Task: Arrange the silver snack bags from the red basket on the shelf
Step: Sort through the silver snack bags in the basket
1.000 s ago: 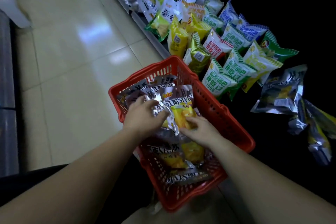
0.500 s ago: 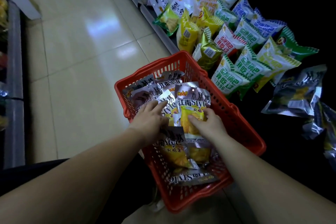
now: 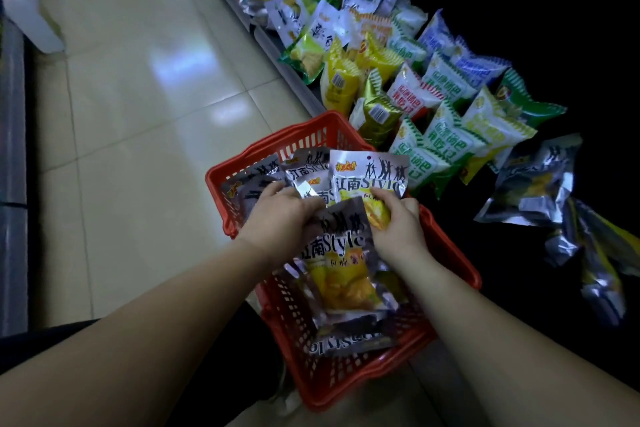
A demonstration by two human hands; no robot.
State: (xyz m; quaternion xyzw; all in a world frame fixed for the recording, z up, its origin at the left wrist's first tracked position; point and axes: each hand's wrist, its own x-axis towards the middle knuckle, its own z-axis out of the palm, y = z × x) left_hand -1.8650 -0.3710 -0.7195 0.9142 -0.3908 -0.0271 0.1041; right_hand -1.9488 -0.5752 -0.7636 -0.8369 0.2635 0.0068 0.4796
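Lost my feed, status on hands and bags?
Left hand and right hand gripping silver snack bags over red basket. Path to shelf clear.

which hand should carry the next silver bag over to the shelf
Right, probably. The right hand already grips a raised silver bag on the basket side nearest the shelf. The left hand grips bags on the far side.

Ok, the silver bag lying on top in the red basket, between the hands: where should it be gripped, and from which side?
Probably by its flat top seal, from above. The top silver bag lies face up in the red basket, its top edge raised toward the left hand and right hand, which hold other bags; its puffed middle looks harder to pinch.
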